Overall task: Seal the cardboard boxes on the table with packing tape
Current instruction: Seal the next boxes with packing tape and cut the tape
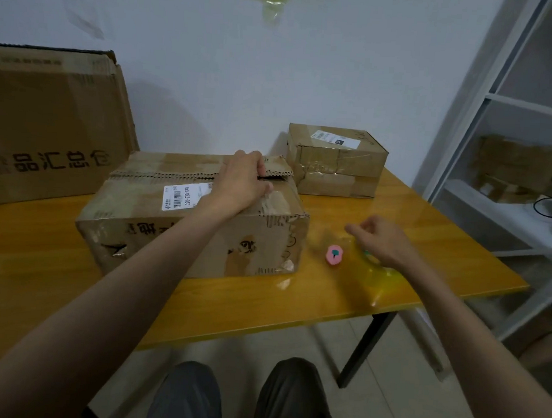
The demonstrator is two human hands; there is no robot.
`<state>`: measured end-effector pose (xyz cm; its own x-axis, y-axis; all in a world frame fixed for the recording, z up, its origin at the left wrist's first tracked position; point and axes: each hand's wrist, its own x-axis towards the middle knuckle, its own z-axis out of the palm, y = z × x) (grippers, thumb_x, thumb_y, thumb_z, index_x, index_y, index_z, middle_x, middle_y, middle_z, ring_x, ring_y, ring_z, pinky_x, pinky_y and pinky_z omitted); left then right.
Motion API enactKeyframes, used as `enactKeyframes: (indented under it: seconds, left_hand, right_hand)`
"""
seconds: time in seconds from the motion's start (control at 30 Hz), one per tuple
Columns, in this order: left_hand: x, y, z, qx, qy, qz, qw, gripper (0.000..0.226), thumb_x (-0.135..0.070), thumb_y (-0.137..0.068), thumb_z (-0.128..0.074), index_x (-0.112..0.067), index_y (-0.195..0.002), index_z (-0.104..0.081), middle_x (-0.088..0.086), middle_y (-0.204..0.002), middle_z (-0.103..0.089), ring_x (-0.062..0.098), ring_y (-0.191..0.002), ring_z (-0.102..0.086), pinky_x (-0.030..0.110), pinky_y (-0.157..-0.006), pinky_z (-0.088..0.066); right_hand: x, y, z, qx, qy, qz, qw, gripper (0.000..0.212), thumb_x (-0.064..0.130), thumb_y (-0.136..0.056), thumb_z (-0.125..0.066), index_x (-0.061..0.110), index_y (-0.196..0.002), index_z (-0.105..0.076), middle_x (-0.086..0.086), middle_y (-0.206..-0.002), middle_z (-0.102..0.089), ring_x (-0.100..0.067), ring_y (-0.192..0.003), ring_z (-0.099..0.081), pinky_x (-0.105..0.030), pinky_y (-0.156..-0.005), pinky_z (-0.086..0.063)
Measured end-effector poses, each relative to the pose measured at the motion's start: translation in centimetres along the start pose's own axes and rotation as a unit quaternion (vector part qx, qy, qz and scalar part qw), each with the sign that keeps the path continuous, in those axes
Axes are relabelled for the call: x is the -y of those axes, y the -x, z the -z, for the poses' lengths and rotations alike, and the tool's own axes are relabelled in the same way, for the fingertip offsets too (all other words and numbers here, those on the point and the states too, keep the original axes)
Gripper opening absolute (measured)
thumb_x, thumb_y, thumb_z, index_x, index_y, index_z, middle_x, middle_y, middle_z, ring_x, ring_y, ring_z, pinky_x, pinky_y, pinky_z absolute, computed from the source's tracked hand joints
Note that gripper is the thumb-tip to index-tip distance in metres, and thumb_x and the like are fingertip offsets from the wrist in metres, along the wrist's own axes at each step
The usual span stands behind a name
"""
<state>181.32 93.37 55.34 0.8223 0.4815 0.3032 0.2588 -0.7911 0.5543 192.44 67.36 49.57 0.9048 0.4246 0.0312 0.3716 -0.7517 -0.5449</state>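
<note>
A worn cardboard box (144, 233) with a white label stands in the middle of the yellow table (39, 259). Its top flaps show a gap along the seam. My left hand (240, 184) rests on the box top, fingers curled into the gap over the far flap's edge, thumb on an old tape patch. My right hand (379, 241) hovers to the right of the box with curled fingers, pinching blurred yellowish translucent packing tape (377, 279) that hangs under it. A small pink object (334, 255) lies on the table just left of that hand.
A smaller taped box (335, 173) sits at the back right. A large box (47, 123) leans against the wall at the left. White shelving (514, 100) with more boxes stands to the right. Plastic film (271, 1) hangs on the wall. My knees are below the table's front edge.
</note>
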Motion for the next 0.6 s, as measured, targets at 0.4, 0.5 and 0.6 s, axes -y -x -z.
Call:
enactKeyframes:
  seconds: [0.4,0.5,0.6]
  left_hand:
    - [-7.6,6.3,-3.7,-0.014,0.107,-0.211,0.971,0.019,-0.021,-0.091,-0.073,-0.02,-0.109,-0.067,-0.007,-0.105,-0.058,0.001,-0.082,-0.058,0.017,-0.076,-0.048]
    - [-8.2,7.2,-5.8,0.081,0.133,-0.185,0.97,0.047,-0.018,-0.087,-0.078,-0.018,-0.131,-0.062,-0.002,-0.117,-0.063,0.008,-0.097,-0.063,0.029,-0.086,-0.056]
    - [-8.3,7.2,-7.4,0.164,0.111,-0.141,0.97,0.073,-0.022,-0.085,-0.08,-0.018,-0.15,-0.046,0.002,-0.145,-0.053,0.017,-0.13,-0.052,0.04,-0.107,-0.047]
  right_hand:
    - [-4.6,3.0,-1.0,0.018,0.127,0.005,0.992,0.044,0.017,-0.086,-0.079,0.009,-0.127,-0.067,-0.009,-0.126,-0.066,-0.03,-0.114,-0.062,-0.037,-0.084,-0.051]
    - [-5.8,4.3,-1.7,-0.04,-0.002,0.036,0.999,0.037,0.015,-0.085,-0.08,0.01,-0.119,-0.066,-0.003,-0.114,-0.064,-0.03,-0.113,-0.062,-0.034,-0.08,-0.043]
    - [-6.2,6.2,-2.1,-0.045,-0.138,0.078,0.986,0.022,0.014,-0.084,-0.079,0.01,-0.101,-0.065,-0.002,-0.103,-0.07,-0.029,-0.102,-0.066,-0.045,-0.085,-0.052]
